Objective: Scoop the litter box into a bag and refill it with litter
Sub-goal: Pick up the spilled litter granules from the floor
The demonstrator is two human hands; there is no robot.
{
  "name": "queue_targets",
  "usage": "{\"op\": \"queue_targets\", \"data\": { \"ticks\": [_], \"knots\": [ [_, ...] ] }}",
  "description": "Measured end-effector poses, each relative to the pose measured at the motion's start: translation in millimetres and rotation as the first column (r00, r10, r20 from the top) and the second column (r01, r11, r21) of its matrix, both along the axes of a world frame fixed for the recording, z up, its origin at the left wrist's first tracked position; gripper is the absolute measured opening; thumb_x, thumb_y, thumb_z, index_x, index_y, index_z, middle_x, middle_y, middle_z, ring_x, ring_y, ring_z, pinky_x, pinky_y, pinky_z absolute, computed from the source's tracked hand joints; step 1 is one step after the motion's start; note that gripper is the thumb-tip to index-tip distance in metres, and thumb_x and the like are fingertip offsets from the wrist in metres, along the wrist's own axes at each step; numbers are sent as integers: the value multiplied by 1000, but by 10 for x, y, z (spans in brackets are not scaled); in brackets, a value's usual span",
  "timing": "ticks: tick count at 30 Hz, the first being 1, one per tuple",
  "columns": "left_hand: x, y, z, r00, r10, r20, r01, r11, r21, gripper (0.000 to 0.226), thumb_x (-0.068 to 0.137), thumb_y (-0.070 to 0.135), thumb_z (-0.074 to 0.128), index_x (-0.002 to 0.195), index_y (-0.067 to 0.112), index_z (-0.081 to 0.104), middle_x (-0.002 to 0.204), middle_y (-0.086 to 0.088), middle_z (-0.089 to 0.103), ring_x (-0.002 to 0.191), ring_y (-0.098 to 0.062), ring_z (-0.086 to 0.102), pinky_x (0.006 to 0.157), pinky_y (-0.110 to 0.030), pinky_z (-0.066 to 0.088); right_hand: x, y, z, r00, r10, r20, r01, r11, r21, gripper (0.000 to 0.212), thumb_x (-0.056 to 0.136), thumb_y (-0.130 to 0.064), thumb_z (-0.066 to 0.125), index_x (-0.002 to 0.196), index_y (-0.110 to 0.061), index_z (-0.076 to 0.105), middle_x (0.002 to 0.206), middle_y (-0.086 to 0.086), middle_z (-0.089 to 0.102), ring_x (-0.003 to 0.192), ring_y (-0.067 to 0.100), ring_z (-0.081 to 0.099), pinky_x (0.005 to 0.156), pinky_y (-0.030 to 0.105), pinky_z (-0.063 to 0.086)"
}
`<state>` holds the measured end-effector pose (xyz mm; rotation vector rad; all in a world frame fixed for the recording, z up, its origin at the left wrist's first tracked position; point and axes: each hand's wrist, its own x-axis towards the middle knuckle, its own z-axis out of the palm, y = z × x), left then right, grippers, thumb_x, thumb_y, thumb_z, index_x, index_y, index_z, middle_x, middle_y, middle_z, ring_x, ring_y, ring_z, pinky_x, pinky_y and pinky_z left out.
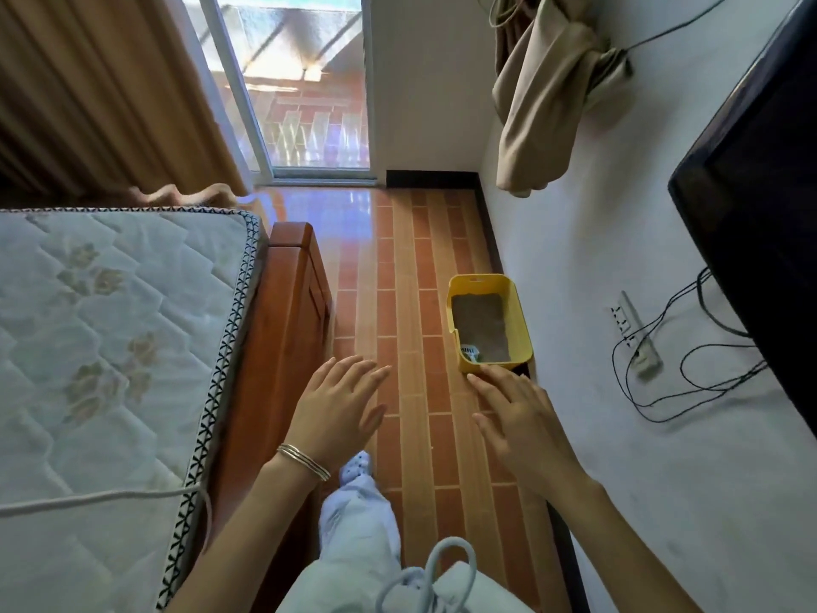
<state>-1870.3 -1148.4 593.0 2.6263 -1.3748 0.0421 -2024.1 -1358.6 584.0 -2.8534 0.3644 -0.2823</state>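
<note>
A floor (411, 276) of reddish-brown brick-pattern tiles runs between a quilted mattress (110, 329) on a wooden bed frame (296, 294) and a white wall (588, 267) toward a bright sliding glass door (305, 86) flanked by a tan curtain (101, 90), with a dark television (751, 205) above a cabled power strip (636, 334).

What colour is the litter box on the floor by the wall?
Yellow. The litter box holds grey-brown litter; the head view, the only one, shows it.

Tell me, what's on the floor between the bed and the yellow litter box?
Only bare brick-pattern floor lies between the bed and the litter box, as the head view shows.
</note>
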Motion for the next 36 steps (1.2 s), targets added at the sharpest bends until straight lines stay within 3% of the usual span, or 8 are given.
{"op": "queue_targets", "data": {
  "ticks": [3, 13, 18, 24, 29, 36],
  "knots": [
    [497, -108, -14, 1000, -21, -10, 21, 1000, -10, 48, 82, 43, 38, 118, 22, 64, 113, 2, 67, 108, -21, 62, 96, -42, 45, 455, -111, 33, 1000, -4, 1, 4, 1000, -26, 54, 78, -23, 72, 128, -19, 52, 131, 5, 54, 119, 24, 52, 98, 44, 40],
    [2201, -522, 165, 994, -105, 1, 105, 994, -20, 48, 86, 44, 35, 119, 23, 63, 115, 1, 66, 109, -21, 61, 97, -43, 44, 2004, -399, 297, 992, -87, 89, 90, 995, -34, 49, 80, -20, 70, 127, -15, 55, 129, 8, 56, 118, 28, 53, 99, 45, 36],
    [2620, -768, 44, 993, -118, -31, 118, 993, -21, 49, 87, 45, 35, 120, 22, 62, 116, 1, 66, 110, -22, 61, 98, -43, 43, 2374, -603, 226, 993, -113, 44, 113, 994, -5, 49, 79, -16, 72, 125, -13, 56, 129, 10, 56, 116, 28, 54, 96, 45, 42],
    [3058, -1239, -175, 990, -123, -62, 124, 992, 12, 49, 86, 46, 37, 121, 22, 62, 116, 1, 65, 110, -22, 60, 98, -41, 44, 2820, -1061, 108, 996, -92, 7, 92, 996, -7, 44, 81, -22, 57, 123, -12, 58, 127, 11, 57, 114, 29, 56, 94, 44, 44],
    [3471, -1780, -174, 991, -104, -79, 106, 994, 21, 48, 85, 46, 39, 122, 23, 60, 119, 1, 64, 113, -21, 58, 99, -42, 44, 3310, -1638, -5, 998, -61, -30, 61, 998, -2, 50, 79, -19, 71, 125, -14, 55, 128, 9, 56, 116, 29, 55, 93, 46, 46],
    [4006, -2656, -145, 992, -88, -86, 91, 995, 28, 50, 85, 46, 36, 120, 22, 61, 116, 0, 65, 112, -23, 59, 95, -46, 48, 4010, -2444, -69, 996, -39, -81, 45, 996, 74, 48, 84, -28, 62, 129, -18, 53, 133, 5, 53, 122, 26, 50, 100, 39, 35]
  ]
}}
